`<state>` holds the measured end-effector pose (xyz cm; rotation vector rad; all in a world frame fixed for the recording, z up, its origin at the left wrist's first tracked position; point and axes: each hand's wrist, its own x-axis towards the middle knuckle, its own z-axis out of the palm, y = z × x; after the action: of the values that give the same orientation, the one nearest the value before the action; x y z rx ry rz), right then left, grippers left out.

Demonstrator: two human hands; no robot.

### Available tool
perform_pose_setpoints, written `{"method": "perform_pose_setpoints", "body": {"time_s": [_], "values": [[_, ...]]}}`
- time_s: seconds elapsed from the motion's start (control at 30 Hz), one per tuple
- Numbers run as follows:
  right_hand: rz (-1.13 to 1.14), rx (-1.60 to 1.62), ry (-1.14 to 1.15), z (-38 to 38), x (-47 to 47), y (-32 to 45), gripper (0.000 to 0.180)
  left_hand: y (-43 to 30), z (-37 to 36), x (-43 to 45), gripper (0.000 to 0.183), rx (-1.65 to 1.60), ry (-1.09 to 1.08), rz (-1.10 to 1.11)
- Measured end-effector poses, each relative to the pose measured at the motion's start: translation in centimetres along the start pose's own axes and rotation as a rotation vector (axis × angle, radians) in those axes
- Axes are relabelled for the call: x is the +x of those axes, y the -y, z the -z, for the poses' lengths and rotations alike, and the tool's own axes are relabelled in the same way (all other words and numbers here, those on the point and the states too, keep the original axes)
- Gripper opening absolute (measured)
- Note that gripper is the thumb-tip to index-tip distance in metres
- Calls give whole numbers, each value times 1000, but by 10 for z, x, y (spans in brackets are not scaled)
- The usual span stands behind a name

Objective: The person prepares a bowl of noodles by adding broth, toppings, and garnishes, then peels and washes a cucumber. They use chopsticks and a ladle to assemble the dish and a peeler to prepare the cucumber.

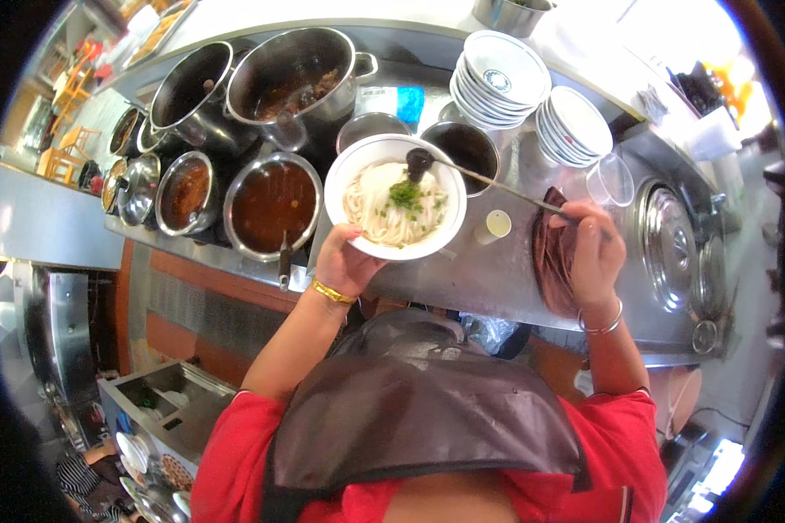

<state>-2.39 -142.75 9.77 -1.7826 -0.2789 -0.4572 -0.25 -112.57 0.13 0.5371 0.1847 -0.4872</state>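
Note:
My left hand [350,258] grips the near left rim of a white bowl [335,189], holding it over the steel counter. Inside are pale noodles [373,206] topped with chopped green herbs [405,195]. My right hand [592,245] holds the long handle of a small ladle [420,160]. The ladle's dark head is tipped above the noodles, near the far side of the bowl; what it carries is hard to make out. Behind the bowl stands a round pot of dark liquid [461,153]. A crumpled brown cloth or bag [553,261] lies beside my right hand.
Stacked bowls [497,78] stand at the back right, with a clear plastic cup [610,180] nearby. A small cup [495,225] sits on the counter. Large steel pots [294,72] and a basin of red-brown sauce [273,206] line the left. Lidded wells [670,245] are at right.

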Motion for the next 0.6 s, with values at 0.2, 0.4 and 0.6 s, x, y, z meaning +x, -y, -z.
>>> {"method": "perform_pose_setpoints", "body": {"time_s": [0.2,0.4,0.6], "values": [[-222,510,-238,15,2,-28,29,10,-9,0,71,-85,90,-49],[-501,248,-172,8,-15,-111,29,1,-7,-24,79,-128,167,-244],[-403,-96,202,-9,-16,-145,30,-30,21,-64,80,-42,67,-463]]}}
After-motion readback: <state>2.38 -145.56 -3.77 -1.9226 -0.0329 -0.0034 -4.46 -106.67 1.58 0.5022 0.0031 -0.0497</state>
